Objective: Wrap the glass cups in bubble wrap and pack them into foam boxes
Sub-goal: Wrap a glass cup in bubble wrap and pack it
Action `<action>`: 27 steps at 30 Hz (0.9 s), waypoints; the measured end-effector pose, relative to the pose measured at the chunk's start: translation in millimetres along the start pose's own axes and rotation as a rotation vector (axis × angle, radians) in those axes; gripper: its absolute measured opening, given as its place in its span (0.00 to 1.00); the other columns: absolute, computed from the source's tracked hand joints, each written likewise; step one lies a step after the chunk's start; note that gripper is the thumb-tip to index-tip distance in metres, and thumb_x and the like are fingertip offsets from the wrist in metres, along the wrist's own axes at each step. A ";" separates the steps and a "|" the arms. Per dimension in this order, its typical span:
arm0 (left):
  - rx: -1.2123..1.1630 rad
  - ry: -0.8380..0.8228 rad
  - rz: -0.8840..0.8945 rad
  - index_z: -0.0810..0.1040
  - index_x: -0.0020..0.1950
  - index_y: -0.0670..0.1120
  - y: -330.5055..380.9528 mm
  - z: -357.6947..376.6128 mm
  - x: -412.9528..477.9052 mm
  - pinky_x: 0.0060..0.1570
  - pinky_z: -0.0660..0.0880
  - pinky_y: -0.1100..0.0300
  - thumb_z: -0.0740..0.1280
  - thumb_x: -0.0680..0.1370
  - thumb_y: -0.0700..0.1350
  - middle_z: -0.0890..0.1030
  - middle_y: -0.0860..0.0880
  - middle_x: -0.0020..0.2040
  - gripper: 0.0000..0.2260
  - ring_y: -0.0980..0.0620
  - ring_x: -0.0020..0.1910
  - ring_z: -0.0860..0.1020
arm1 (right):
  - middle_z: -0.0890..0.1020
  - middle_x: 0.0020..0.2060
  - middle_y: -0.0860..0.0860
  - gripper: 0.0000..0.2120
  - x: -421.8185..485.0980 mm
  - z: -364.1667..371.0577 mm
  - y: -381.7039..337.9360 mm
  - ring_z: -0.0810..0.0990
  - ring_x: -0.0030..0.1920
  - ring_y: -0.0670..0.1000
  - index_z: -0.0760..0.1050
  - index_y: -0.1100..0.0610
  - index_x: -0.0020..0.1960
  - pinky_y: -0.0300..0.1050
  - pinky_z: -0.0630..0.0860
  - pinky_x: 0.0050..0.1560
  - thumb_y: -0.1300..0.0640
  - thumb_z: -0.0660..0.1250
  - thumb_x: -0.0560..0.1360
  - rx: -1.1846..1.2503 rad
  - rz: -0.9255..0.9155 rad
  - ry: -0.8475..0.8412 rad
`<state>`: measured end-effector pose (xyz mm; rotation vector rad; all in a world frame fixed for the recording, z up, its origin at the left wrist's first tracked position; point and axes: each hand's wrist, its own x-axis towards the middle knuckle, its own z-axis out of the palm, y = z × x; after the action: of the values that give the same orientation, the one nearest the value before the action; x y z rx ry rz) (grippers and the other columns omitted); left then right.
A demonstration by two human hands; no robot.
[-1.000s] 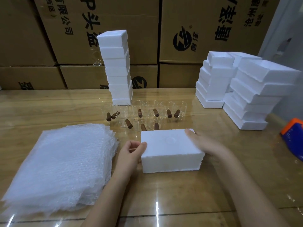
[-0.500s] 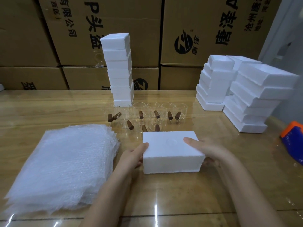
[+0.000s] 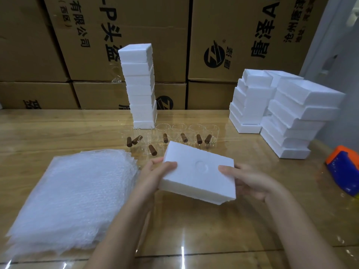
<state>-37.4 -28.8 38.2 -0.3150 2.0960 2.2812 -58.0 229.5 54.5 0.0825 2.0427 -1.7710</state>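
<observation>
Gripping tilted box (image 3: 198,171) with left hand (image 3: 153,171), right hand (image 3: 252,179), fingers (image 3: 169,165) curled round ends. Loose hold: could drop onto cups (image 3: 194,130) just behind box.

I see white rectangular foam box (image 3: 198,171) held tilted, round mark on top. Left hand (image 3: 153,175) grips its left end, right hand (image 3: 250,181) its right end, thumbs on top. Left of box: stack of clear bubble wrap sheets (image 3: 71,197). Just behind box: clear glass cups with brown handles (image 3: 198,139). Farther behind: tall tower of white foam boxes (image 3: 138,84). Behind-right of box: stepped piles of white foam boxes (image 3: 291,121). Far right of box: orange-and-blue object (image 3: 343,167), partly cropped.
</observation>
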 end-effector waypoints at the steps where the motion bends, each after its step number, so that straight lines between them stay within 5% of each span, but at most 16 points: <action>1: -0.008 -0.013 0.017 0.78 0.52 0.54 5.3 -2.1 1.8 0.37 0.74 0.61 0.73 0.52 0.60 0.83 0.55 0.44 0.29 0.58 0.39 0.82 | 0.85 0.51 0.53 0.25 -0.8 -3.2 -1.2 0.84 0.49 0.52 0.77 0.55 0.60 0.50 0.82 0.45 0.48 0.73 0.66 0.003 -0.001 -0.031; 11: 0.055 -0.200 0.078 0.83 0.47 0.54 43.3 -13.3 5.3 0.41 0.73 0.60 0.72 0.56 0.56 0.83 0.52 0.46 0.21 0.55 0.43 0.80 | 0.82 0.57 0.55 0.29 -0.3 -14.2 -2.8 0.80 0.57 0.52 0.82 0.54 0.56 0.52 0.78 0.56 0.45 0.80 0.58 -0.015 0.020 -0.401; 16: -0.017 0.126 0.110 0.55 0.76 0.57 25.9 9.4 -0.8 0.63 0.69 0.51 0.73 0.59 0.63 0.66 0.52 0.71 0.49 0.51 0.66 0.69 | 0.84 0.52 0.56 0.30 6.6 4.0 13.1 0.84 0.50 0.51 0.79 0.59 0.56 0.45 0.80 0.43 0.51 0.77 0.56 0.253 0.027 -0.250; 21: -0.106 0.228 0.112 0.48 0.77 0.58 4.8 24.6 -16.1 0.57 0.67 0.56 0.78 0.58 0.63 0.63 0.58 0.68 0.56 0.58 0.61 0.67 | 0.83 0.55 0.55 0.37 5.0 16.9 24.1 0.83 0.52 0.52 0.78 0.58 0.58 0.45 0.81 0.44 0.49 0.82 0.52 0.372 0.000 -0.207; 24: -0.160 0.049 0.018 0.54 0.75 0.56 -0.6 34.9 -22.3 0.53 0.76 0.55 0.79 0.56 0.62 0.76 0.54 0.62 0.54 0.52 0.58 0.78 | 0.83 0.56 0.55 0.37 7.5 23.1 24.2 0.83 0.54 0.54 0.78 0.57 0.59 0.50 0.80 0.50 0.48 0.83 0.54 0.481 -0.005 -0.146; 27: -0.111 -0.080 -0.012 0.68 0.68 0.47 -5.4 43.9 -24.1 0.41 0.78 0.61 0.78 0.62 0.57 0.83 0.51 0.54 0.39 0.52 0.50 0.82 | 0.84 0.53 0.56 0.26 9.6 30.6 21.0 0.83 0.52 0.56 0.76 0.59 0.60 0.53 0.79 0.53 0.52 0.75 0.64 0.558 -0.004 -0.071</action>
<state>-18.7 17.9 40.2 -0.2342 1.9299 2.3660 -51.4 201.8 28.8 0.1779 1.4476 -2.2581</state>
